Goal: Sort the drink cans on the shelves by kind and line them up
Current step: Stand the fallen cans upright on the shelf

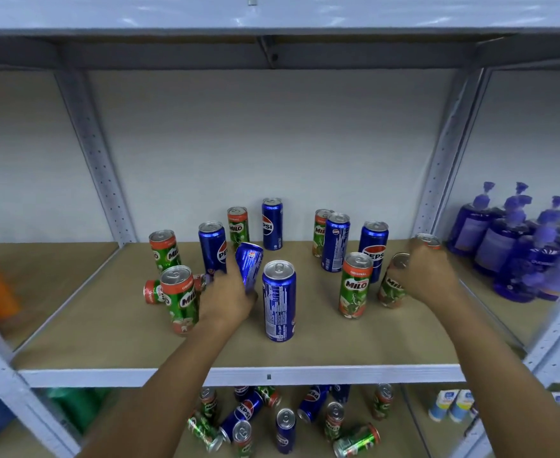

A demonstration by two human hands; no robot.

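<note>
While both hands work on the middle shelf (239,375), the cans there stand mixed: Milo and Pepsi interleaved, none yet in rows. Left hand (227,300) has fingers curled round a blue Pepsi can (249,264), lifted off the board and tilted, long axis leaning up and slightly right, top end far. Right hand (427,276) grips a green Milo can (392,282) at the right of the group, fingers wrapped over its upper part; this can leans, top tipped toward the far right, base near. A second can top (428,240) shows just beyond the knuckles; cannot tell whether the hand touches it. Risks, as judged: the left forearm passes just beside an upright Milo can (179,299) and an upright Pepsi can (278,300), so a sideways sweep could topple either; tall slim cans tip easily. One Milo can (153,291) already lies on its side at the left, axis running left-right, and could roll if bumped. Lower shelf (305,421) holds more mixed cans, several lying down. Purple pump bottles (516,246) stand in the right bay.
</note>
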